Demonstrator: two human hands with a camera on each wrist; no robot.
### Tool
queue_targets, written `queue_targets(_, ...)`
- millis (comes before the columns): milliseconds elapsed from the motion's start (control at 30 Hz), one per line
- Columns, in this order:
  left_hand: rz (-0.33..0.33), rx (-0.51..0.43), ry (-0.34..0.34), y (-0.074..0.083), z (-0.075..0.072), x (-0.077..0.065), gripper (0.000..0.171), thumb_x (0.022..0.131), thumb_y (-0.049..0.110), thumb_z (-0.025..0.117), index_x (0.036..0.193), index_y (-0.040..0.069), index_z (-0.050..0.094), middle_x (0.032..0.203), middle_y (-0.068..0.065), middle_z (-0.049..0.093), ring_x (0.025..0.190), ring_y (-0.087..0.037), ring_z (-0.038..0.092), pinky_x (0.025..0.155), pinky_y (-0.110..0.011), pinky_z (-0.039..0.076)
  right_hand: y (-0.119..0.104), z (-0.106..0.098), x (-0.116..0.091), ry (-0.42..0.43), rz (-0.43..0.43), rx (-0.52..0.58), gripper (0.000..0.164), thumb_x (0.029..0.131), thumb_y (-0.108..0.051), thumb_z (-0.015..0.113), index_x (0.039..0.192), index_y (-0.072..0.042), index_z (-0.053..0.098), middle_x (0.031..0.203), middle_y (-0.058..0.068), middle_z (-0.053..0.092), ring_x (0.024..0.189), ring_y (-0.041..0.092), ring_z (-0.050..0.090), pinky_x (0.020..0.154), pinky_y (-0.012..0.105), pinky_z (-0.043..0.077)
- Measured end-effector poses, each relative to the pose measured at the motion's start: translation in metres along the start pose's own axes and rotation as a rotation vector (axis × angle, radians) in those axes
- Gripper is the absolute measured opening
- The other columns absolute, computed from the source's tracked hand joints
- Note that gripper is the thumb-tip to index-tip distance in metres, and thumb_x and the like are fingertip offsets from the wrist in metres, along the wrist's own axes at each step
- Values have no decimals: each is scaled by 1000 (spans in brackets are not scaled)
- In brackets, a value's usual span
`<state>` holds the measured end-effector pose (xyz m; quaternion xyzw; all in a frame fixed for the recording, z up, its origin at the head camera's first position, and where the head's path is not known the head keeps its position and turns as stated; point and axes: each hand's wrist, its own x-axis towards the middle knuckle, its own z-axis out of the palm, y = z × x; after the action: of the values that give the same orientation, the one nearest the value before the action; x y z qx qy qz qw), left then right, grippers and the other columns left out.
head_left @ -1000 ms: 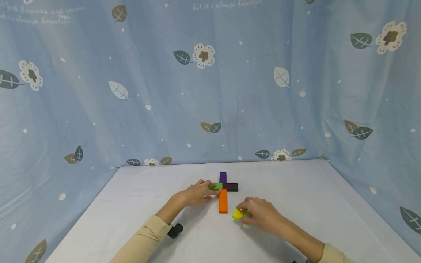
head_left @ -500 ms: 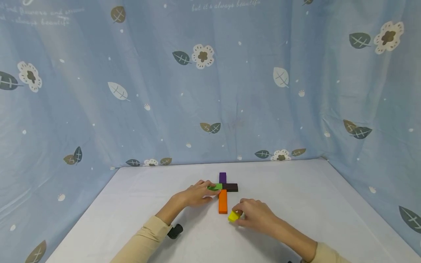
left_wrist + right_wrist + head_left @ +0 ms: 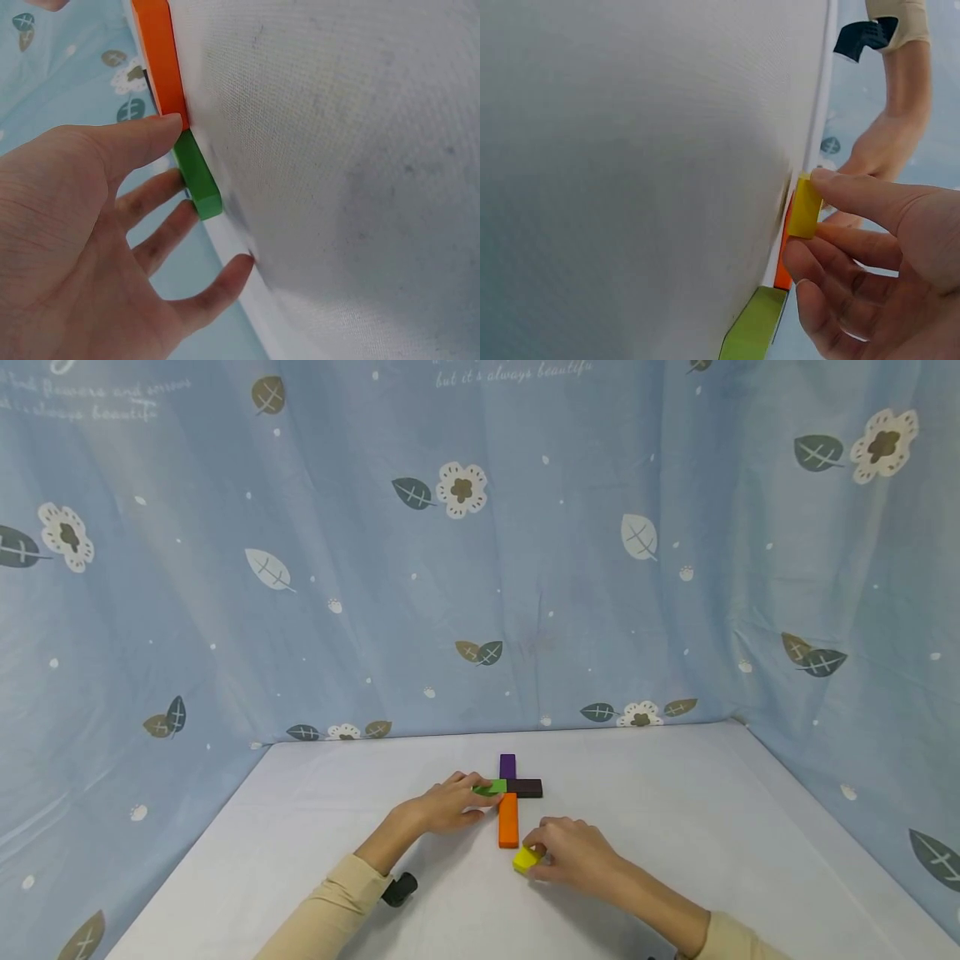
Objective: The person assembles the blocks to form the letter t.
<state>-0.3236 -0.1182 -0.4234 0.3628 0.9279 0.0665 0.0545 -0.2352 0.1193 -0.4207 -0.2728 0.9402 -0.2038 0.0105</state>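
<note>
Purple (image 3: 507,767), black (image 3: 525,788), green (image 3: 491,787) and orange (image 3: 508,821) blocks lie as a cross on the white table. My left hand (image 3: 448,802) grips the green block between thumb and fingers. In the left wrist view, its thumb tip also touches the orange block's end (image 3: 161,67). My right hand (image 3: 573,852) pinches a yellow block (image 3: 527,859) between thumb and forefinger, just right of the orange block's near end. A yellow-green block (image 3: 756,324) shows below that hand in the right wrist view; the head view hides it.
A black wrist device (image 3: 400,889) sticks out at the left sleeve. White cloth (image 3: 660,793) covers the table. A blue patterned curtain (image 3: 525,568) stands along the back and both sides.
My right hand has slid left and slightly nearer with the yellow block, toward the orange block's near end. A green patch beside that hand is now hidden. My left hand stays put.
</note>
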Motion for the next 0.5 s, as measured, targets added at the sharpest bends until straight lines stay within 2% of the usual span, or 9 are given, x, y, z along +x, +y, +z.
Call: queue_targets(500,2,18,1,0,-1,0,41,99,22,58,140,27,55,146,-3,49,125,-26,47,98,-49,50,-4,6,5,20,28,-39,32,73,-26,86,100,-10,77,77,-5,66,64,3,53,60,20,50)
